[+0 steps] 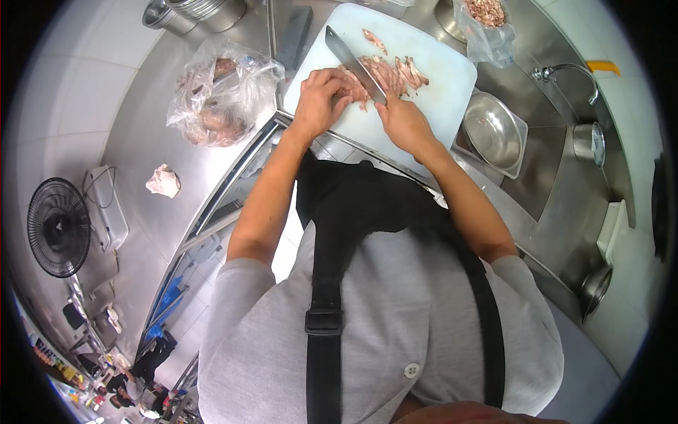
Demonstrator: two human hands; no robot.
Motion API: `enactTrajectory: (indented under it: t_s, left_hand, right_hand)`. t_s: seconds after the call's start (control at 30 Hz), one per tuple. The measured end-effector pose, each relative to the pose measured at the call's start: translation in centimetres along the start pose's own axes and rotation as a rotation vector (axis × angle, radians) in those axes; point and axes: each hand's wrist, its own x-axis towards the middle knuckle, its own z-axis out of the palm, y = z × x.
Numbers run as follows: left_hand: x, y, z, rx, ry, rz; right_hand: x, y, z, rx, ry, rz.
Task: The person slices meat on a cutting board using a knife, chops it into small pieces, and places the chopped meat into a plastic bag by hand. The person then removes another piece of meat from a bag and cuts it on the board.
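Observation:
On a white cutting board [438, 71] lies raw meat [381, 71], partly sliced into strips. My right hand [406, 127] is wrapped round the handle of a kitchen knife [346, 53], whose blade points to the far left across the meat. The handle itself is mostly hidden by the fingers. My left hand [319, 99] rests with bent fingers on the meat at the blade's left side, pressing it against the board. One small strip of meat sits apart near the far edge of the board.
Left of the board, a clear plastic bag [222, 95] holds more meat. A crumpled cloth or paper [163, 181] and a black fan [59, 226] are farther left. At right are a steel bowl [491, 127], a sink with a faucet [575, 68] and a bag of chopped meat [487, 14].

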Motion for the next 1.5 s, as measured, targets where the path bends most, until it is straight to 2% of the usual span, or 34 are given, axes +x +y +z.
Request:
enactTrajectory:
  t_s: [0.2,0.37,0.5,0.7,0.87,1.03,1.13,1.23,1.33,1.5]
  left_hand:
    - [-0.1,0.2,-0.5,-0.001,0.053,0.015]
    - [-0.3,0.1,0.5,0.003,0.038,-0.016]
    - [-0.8,0.3,0.1,-0.021,0.039,-0.026]
    - [-0.8,0.4,-0.6,-0.012,0.076,-0.052]
    - [0.2,-0.2,0.1,-0.013,0.077,-0.031]
    - [0.0,-0.3,-0.7,-0.079,0.07,0.001]
    - [0.1,1.1,-2.9,-0.011,0.1,-0.095]
    - [-0.1,0.1,-2.8,-0.047,0.019,-0.121]
    - [-0.2,-0.6,-1.7,-0.092,-0.007,-0.139]
    - [-0.5,-0.6,-1.8,-0.109,0.008,-0.087]
  right_hand:
    - [-2.2,-4.0,-4.4,0.064,0.08,0.003]
    - [-1.0,-0.6,1.2,0.024,0.053,-0.001]
    - [0.3,-0.4,0.4,-0.021,0.001,-0.016]
    - [-1.9,-4.3,-3.8,0.06,0.088,-0.054]
    - [-0.2,-1.4,0.8,0.005,-0.014,-0.019]
    - [0.0,-1.7,-0.4,0.031,-0.048,0.01]
    - [-1.2,-3.4,-2.6,0.046,-0.009,-0.004]
    - [-1.9,-4.1,-2.8,0.087,0.083,-0.076]
    - [-0.4,-1.7,1.4,0.066,0.001,-0.028]
    - [-0.1,-1.6,0.7,0.029,-0.002,-0.056]
